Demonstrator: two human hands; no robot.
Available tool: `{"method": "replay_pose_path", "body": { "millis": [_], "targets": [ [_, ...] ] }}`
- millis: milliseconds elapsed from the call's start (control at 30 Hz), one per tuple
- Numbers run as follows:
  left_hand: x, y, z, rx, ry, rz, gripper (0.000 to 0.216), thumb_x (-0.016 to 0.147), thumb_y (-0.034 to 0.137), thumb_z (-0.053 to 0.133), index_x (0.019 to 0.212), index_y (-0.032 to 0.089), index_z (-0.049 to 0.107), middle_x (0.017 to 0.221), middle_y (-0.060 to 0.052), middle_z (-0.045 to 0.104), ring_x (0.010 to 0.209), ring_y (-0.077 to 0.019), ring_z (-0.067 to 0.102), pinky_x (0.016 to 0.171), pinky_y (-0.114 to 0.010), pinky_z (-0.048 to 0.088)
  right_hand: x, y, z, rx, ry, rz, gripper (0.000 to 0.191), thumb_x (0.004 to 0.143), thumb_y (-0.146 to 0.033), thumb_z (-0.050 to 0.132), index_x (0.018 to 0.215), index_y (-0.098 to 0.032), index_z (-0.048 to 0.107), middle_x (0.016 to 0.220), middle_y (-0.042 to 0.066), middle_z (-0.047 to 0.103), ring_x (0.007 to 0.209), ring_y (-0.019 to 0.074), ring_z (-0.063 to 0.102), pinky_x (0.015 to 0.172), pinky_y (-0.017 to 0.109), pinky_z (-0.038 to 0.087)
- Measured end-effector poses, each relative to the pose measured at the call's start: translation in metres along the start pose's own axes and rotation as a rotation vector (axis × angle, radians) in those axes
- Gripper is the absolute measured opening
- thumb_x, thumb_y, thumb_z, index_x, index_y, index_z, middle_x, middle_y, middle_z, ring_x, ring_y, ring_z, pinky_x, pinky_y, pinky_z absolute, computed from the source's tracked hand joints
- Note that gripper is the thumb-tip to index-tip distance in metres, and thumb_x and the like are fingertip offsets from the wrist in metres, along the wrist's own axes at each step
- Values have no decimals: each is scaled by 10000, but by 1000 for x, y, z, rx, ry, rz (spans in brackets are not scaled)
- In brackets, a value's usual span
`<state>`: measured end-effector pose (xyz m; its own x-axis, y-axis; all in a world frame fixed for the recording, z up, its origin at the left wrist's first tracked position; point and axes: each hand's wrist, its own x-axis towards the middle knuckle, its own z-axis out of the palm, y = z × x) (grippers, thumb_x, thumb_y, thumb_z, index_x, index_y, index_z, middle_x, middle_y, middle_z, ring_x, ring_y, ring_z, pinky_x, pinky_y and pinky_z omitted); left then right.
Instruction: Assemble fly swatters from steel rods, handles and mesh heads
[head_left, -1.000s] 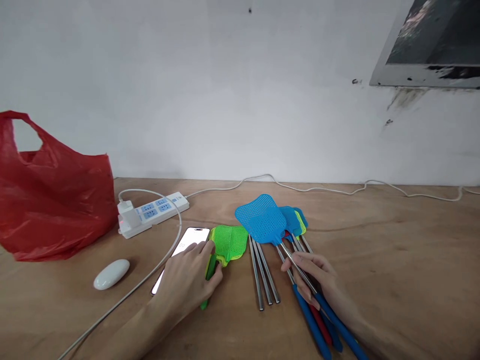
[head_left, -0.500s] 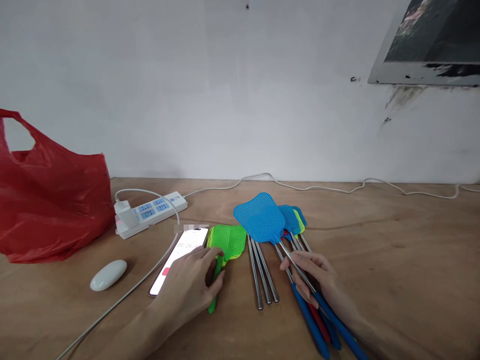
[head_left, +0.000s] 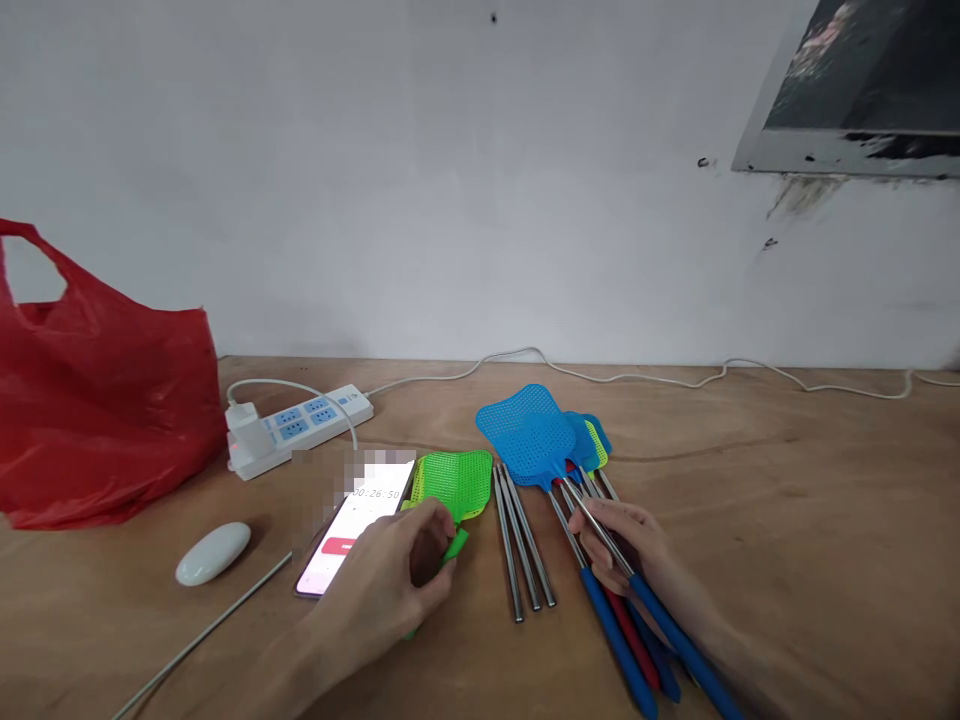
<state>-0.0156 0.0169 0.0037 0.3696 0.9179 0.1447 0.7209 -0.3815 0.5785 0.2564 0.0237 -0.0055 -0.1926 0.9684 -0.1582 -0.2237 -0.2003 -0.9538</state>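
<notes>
My left hand (head_left: pixel 397 575) is closed, with thumb and fingers pinching the short stem of a green fly swatter head (head_left: pixel 457 478). A yellow-green mesh edge shows under that head, and the fingers hide part of the stem. Three loose metal rods (head_left: pixel 521 540) lie side by side to its right. My right hand (head_left: pixel 630 540) grips the metal shaft of a blue fly swatter (head_left: pixel 529 440) with a blue handle. Below it is a bunch of other fly swatters with blue and red handles (head_left: pixel 619 645), their heads overlapping at the top.
A lit phone (head_left: pixel 352 545) showing a timer lies beside my left hand. Further left are a white mouse-shaped object (head_left: pixel 214 553), a white power strip (head_left: pixel 307 425) and a red plastic bag (head_left: pixel 105 410). A white cable (head_left: pixel 615 377) runs along the wall.
The green stem under my left fingers has tilted, its upper part now rising to the right. The blue fly swatter in my right hand has shifted slightly right. The rods stay in place.
</notes>
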Motion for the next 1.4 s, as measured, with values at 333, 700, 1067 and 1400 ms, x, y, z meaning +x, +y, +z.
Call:
{"method": "replay_pose_path", "body": {
  "millis": [333, 700, 1067, 1400],
  "targets": [
    [-1, -4, 2, 239, 71, 13, 63, 875, 248, 507, 929, 248, 541, 784, 1, 651, 663, -197, 608, 578, -283, 370, -5, 0, 5, -133, 71, -13, 529, 756, -626, 744, 1003, -159, 753, 501, -47, 515, 441, 85, 333, 418, 227, 203],
    [3, -12, 3, 355, 114, -15, 82, 898, 277, 487, 945, 245, 547, 818, -5, 672, 691, -210, 638, 593, -295, 372, -6, -2, 6, -161, 3, 31, 547, 747, -548, 757, 1163, -198, 696, 657, -44, 593, 398, 60, 365, 325, 181, 259],
    [1, -11, 3, 385, 91, -26, 79, 902, 271, 492, 957, 243, 542, 832, -18, 670, 727, -229, 650, 603, -297, 369, 12, 14, -8, -661, 182, -449, 418, 845, -442, 714, 1187, -226, 612, 535, -69, 548, 440, 115, 373, 461, 263, 300],
    [3, -13, 3, 397, 85, -20, 94, 910, 275, 494, 977, 237, 548, 815, -14, 665, 720, -244, 651, 593, -303, 356, 5, 13, -6, -1127, 31, -620, 161, 956, -291, 580, 920, -246, 731, 795, 32, 708, 652, 185, 641, 598, 305, 451]
  ]
}}
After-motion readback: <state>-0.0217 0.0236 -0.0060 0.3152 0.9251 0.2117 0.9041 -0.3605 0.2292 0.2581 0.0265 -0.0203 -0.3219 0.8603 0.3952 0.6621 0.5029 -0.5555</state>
